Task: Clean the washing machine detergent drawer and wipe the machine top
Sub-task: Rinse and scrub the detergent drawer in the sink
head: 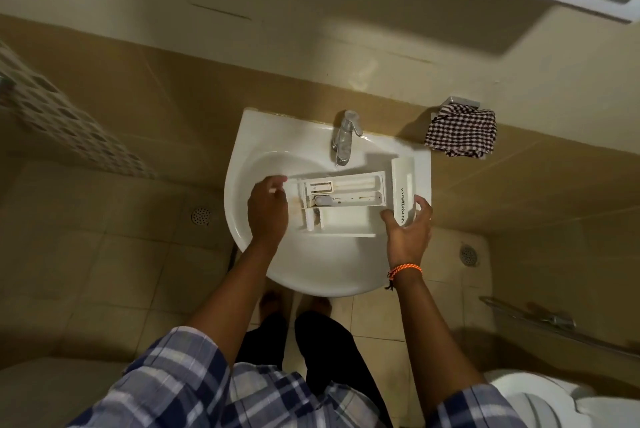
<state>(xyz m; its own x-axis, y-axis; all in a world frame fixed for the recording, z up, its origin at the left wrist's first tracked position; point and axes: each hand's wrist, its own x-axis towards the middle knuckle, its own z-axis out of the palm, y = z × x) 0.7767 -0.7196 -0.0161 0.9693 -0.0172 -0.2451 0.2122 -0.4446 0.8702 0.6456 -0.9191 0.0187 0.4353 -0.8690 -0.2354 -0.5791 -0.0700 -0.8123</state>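
Below, seen from our head camera, the detergent drawer (pixel 341 200) lies across the basin of the white washbasin (pixel 242 185), directly under the tap (pixel 343 142). Its long axis runs left to right between our hands, compartments upward; the front panel (pixel 403 190), bearing the brand lettering, rests toward the basin's right rim. Brownish residue marks the left compartments.

Our left hand (pixel 267 211) hovers at the drawer's rear, left end, fingers loosely curled; something small and pale shows at the fingertips, but we cannot tell whether it is held. Our right hand (pixel 410 226) is spread at the front-panel end, thumb near the drawer's near corner and fingers around the panel's edge; contact looks light, and we cannot confirm a firm grip. An orange cord bracelet (pixel 405 270) circles that wrist.

Each hand stands at one end of the long axis, so we judge that either lifting or tilting the drawer under the tap calls for both. The right hand is nearer the tap lever. A checked cloth (pixel 462 131) hangs on the wall to the right, well apart from the basin.
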